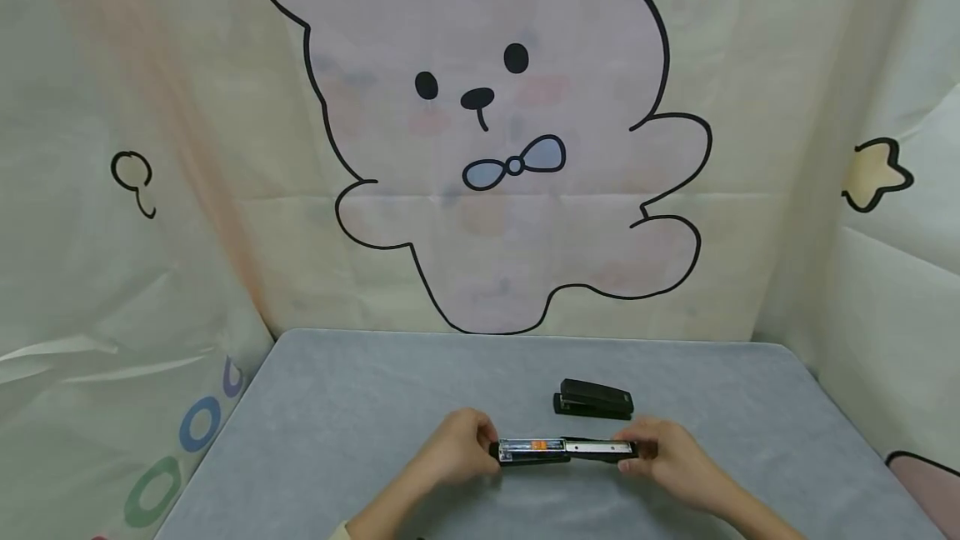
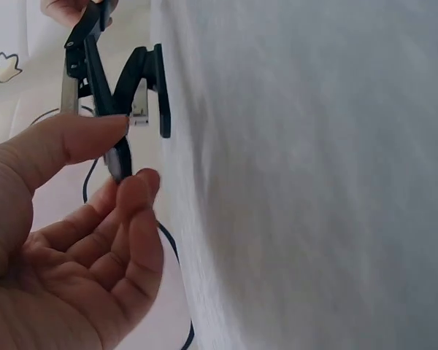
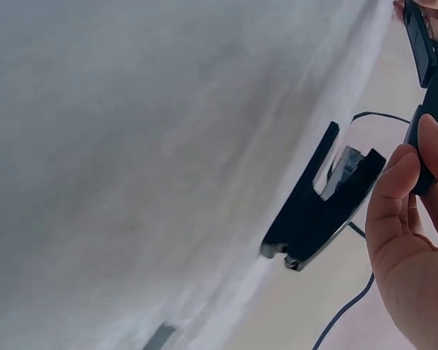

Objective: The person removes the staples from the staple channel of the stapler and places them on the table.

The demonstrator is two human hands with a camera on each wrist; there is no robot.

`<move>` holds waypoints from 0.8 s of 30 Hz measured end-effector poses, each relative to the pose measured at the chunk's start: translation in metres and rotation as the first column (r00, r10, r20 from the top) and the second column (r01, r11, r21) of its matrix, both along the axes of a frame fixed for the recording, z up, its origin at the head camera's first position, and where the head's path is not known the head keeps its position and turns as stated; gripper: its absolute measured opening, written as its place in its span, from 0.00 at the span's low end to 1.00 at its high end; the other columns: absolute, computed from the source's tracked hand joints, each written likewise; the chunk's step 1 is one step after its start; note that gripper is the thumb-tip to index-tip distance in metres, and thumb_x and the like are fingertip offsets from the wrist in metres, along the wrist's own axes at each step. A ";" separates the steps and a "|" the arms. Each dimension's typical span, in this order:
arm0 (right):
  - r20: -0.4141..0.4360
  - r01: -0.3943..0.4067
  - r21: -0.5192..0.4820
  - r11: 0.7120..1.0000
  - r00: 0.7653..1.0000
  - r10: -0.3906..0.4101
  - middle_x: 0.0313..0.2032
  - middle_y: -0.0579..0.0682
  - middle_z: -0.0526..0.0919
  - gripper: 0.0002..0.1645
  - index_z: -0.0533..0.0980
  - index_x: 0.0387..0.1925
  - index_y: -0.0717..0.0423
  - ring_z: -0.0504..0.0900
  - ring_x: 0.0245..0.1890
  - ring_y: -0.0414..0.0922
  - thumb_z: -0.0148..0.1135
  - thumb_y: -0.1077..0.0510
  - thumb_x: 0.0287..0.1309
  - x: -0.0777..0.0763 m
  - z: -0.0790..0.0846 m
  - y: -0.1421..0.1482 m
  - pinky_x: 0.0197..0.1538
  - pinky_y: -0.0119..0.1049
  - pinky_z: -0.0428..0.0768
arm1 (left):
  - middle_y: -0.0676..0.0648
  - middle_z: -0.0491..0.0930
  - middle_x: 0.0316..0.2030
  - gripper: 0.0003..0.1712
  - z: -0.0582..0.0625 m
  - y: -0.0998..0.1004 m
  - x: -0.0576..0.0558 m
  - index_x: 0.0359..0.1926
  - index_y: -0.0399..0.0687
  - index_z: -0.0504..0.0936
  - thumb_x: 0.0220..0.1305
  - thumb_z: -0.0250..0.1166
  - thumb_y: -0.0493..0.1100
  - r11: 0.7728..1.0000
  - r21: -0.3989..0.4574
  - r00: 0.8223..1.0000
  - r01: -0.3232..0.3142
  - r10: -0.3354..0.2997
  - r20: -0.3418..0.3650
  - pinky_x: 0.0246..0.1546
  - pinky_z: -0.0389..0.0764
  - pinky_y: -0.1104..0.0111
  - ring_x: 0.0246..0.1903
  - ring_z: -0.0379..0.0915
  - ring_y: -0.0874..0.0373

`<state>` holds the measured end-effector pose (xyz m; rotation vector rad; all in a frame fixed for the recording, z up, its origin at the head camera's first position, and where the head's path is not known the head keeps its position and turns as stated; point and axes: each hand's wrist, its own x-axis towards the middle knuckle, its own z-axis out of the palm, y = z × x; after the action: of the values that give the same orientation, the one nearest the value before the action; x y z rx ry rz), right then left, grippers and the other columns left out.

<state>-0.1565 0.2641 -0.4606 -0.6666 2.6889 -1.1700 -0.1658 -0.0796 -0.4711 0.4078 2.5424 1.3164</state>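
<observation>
A black stapler (image 1: 534,450), folded out nearly flat, is held level above the table by both hands. Its metal staple channel and an orange patch show from above. At the left end, my left hand (image 1: 460,447) pinches it between thumb and fingers; the left wrist view shows this grip on the stapler (image 2: 97,80) closely. My right hand (image 1: 667,455) pinches the opposite end, seen also in the right wrist view at the stapler's dark tip (image 3: 422,175). A second black stapler (image 1: 595,399) lies just behind, its top arm slightly raised, untouched.
A pale blue-grey cloth covers the table (image 1: 360,407). Behind it hangs a cream curtain (image 1: 720,273) printed with a large cartoon animal, with similar sheets at both sides. A small dark strip (image 3: 159,337), too cropped to identify, appears low in the right wrist view.
</observation>
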 end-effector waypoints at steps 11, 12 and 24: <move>-0.093 0.035 -0.065 0.997 0.995 -0.041 0.34 0.38 0.80 0.15 0.88 0.43 0.54 0.72 0.27 0.34 0.80 0.62 0.52 -0.007 0.007 -0.043 0.29 0.31 0.72 | 0.51 0.77 0.23 0.17 -0.001 -0.039 -0.003 0.36 0.38 0.86 0.40 0.73 0.24 0.980 0.178 0.995 -0.089 0.096 -0.033 0.24 0.73 0.69 0.23 0.72 0.59; -0.090 0.042 -0.063 0.997 0.995 -0.047 0.34 0.38 0.80 0.15 0.88 0.43 0.53 0.71 0.27 0.34 0.80 0.62 0.52 -0.008 0.007 -0.047 0.29 0.31 0.72 | 0.51 0.78 0.24 0.18 -0.001 -0.043 -0.002 0.37 0.37 0.86 0.40 0.73 0.24 0.976 0.194 0.994 -0.097 0.104 -0.030 0.25 0.74 0.69 0.24 0.72 0.59; -0.099 0.019 -0.138 0.990 0.995 -0.032 0.33 0.40 0.80 0.13 0.89 0.40 0.54 0.73 0.27 0.35 0.80 0.66 0.50 -0.023 0.005 -0.099 0.30 0.31 0.72 | 0.44 0.83 0.35 0.26 0.004 -0.099 0.001 0.50 0.28 0.84 0.45 0.79 0.24 0.908 0.332 0.965 -0.256 0.222 0.139 0.35 0.82 0.67 0.32 0.80 0.55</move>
<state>-0.1791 0.1647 -0.4551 -0.7319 2.7255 -1.3736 -0.1645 -0.1782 -0.4667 0.0876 2.3342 1.8395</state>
